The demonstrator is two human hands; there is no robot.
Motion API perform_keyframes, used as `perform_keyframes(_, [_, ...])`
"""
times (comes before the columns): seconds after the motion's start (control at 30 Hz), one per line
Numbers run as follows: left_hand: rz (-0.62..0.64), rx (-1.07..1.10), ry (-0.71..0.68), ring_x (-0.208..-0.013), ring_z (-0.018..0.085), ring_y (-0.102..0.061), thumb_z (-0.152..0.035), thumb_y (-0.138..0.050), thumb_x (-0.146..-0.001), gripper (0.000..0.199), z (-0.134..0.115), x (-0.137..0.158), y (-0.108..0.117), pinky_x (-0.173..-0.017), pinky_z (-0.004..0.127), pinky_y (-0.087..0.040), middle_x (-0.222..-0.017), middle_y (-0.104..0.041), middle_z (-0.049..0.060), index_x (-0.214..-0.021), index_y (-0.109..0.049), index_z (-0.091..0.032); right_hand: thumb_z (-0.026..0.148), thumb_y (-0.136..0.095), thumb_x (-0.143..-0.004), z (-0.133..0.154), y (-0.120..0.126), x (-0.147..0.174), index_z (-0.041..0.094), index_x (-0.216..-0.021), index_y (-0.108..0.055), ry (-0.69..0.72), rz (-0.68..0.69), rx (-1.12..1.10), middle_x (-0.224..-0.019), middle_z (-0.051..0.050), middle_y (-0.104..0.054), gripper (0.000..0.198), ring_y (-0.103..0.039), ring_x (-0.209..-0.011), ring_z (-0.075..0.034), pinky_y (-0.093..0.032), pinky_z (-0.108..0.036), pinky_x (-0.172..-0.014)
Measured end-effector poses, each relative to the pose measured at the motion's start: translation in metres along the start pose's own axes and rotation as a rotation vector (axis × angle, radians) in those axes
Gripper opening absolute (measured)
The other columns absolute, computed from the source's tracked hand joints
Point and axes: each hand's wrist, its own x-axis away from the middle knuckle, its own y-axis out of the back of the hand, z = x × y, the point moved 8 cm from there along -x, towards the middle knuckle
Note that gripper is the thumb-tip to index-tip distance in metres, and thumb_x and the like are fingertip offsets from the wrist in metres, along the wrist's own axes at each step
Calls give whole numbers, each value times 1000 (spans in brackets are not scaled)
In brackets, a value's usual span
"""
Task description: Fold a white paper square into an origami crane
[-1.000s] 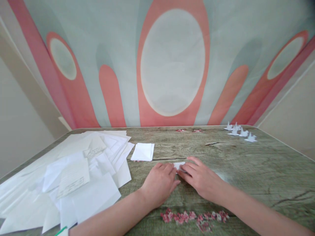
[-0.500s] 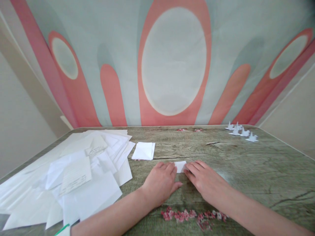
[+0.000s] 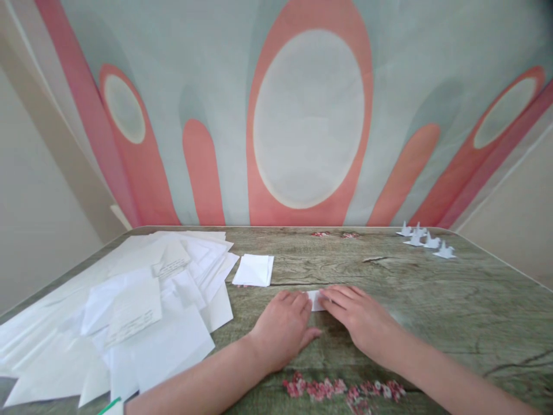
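Note:
A small folded piece of white paper [image 3: 317, 301] lies on the table between my two hands. My left hand [image 3: 285, 325] holds its left end down against the wood, fingers close together and thumb out to the side. From the right, my right hand [image 3: 356, 316] has its closed fingers on the paper, covering its right end. Only a short strip of the paper shows between the fingertips. Just beyond my left hand sits a neat stack of square white paper [image 3: 253, 270].
Loose white sheets [image 3: 173, 340] spread in a wide pile over the table's left side, some bearing print. Several folded paper cranes [image 3: 418, 236] stand at the far right. A patterned curtain [image 3: 306, 115] hangs behind the wood-grain table [image 3: 432, 305] with pink flower prints.
My right hand has slid left over the paper, so less of it shows. My left hand stays on its end. The view has tilted up slightly.

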Motion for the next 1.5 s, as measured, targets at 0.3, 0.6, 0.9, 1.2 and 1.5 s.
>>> perform_keyframes(0.3, [-31,-29,-9,-102,25,-52,-47,-46,-86,45,-4,2,1,-90,38,-36,-106,-59,12,-110,-52,-10,7,-46,-83,8,-17,0,15,-112,-57,4,26,-2,-113,-10,-59,32,-52,-100,-23,-46,-37,-83])
perform_keyframes(0.6, [7,-30,-26,-103,25,-53,-45,-45,-87,45,-9,3,0,-89,37,-37,-107,-59,14,-116,-50,-10,8,-49,-82,4,-21,0,16,-113,-57,9,64,-52,-115,-10,-57,32,-50,-102,-22,-45,-37,-85])
perform_keyframes(0.9, [34,-52,1,-99,24,-55,-44,-47,-86,41,-9,1,4,-88,38,-37,-101,-62,13,-108,-57,-10,9,-50,-83,2,-22,-1,16,-114,-57,-10,127,-104,-117,-10,-56,33,-48,-104,-23,-42,-38,-89])
perform_keyframes(1.2, [126,-89,54,-89,25,-57,-40,-59,-79,29,-1,2,18,-79,36,-40,-87,-65,10,-83,-67,-12,7,-45,-85,2,-22,-1,18,-117,-56,-16,121,-108,-115,-10,-57,36,-48,-104,-22,-42,-39,-88])
perform_keyframes(1.5, [189,-111,34,-89,26,-56,-28,-58,-81,20,4,7,15,-73,35,-41,-88,-64,12,-86,-67,-11,1,-44,-82,2,-22,-3,16,-116,-57,-16,141,-91,-116,-10,-56,39,-49,-103,-23,-42,-38,-87])
